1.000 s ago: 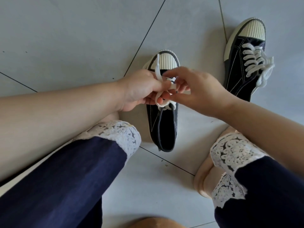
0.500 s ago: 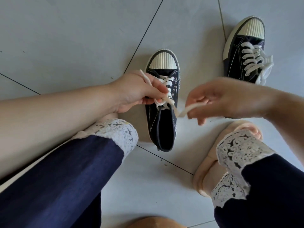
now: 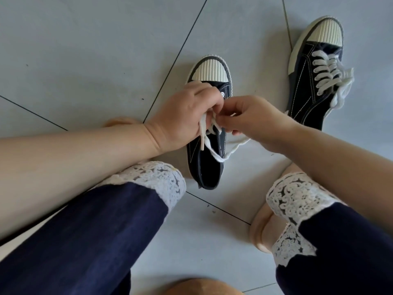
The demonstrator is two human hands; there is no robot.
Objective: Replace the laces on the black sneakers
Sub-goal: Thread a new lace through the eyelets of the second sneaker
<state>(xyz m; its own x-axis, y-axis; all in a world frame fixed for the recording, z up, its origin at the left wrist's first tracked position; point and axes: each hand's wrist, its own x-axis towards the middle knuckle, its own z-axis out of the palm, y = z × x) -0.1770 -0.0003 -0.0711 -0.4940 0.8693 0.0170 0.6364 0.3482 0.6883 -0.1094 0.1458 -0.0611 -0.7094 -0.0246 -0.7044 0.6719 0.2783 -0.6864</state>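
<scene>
Left hand (image 3: 185, 118) and right hand (image 3: 255, 118) meet, curled fingers pinching the lace (image 3: 203, 137)

Grey tiled floor (image 3: 85, 60) under you. Near sneaker (image 3: 209, 170) lies between your legs; laced sneaker (image 3: 308, 81) further right, well apart.

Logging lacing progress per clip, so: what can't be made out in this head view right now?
1. Head view: eyelets of the near sneaker are covered by the left hand and right hand; rows threaded unknown.
2. Head view: where the lace runs inside both grips is hidden by the fingers.
3. Head view: loose laces of the far sneaker are too jumbled to tell whether knotted.
</scene>
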